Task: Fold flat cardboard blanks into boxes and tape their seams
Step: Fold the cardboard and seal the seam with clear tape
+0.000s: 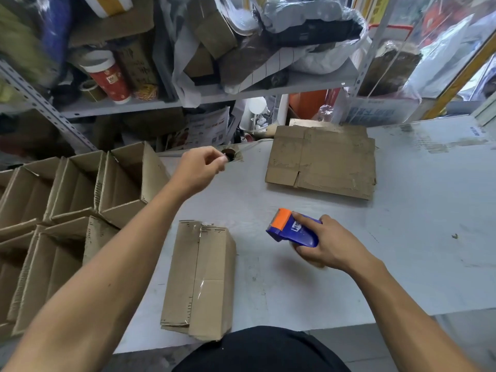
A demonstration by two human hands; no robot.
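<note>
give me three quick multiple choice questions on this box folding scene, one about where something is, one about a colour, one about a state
1. Where is the stack of flat cardboard blanks?
A. at the far side of the table
B. on the shelf
C. inside an open box

2. What colour is the tip of the tape dispenser?
A. green
B. orange
C. white

3. What is the right hand doing?
A. resting flat on the table
B. folding a flap
C. gripping the tape dispenser

Answers:
1 A, the blanks lie on the table beyond both hands.
2 B, an orange head tops the blue body.
3 C, its fingers wrap round the dispenser, while the left hand is raised, curled, away from the taped box.
</note>
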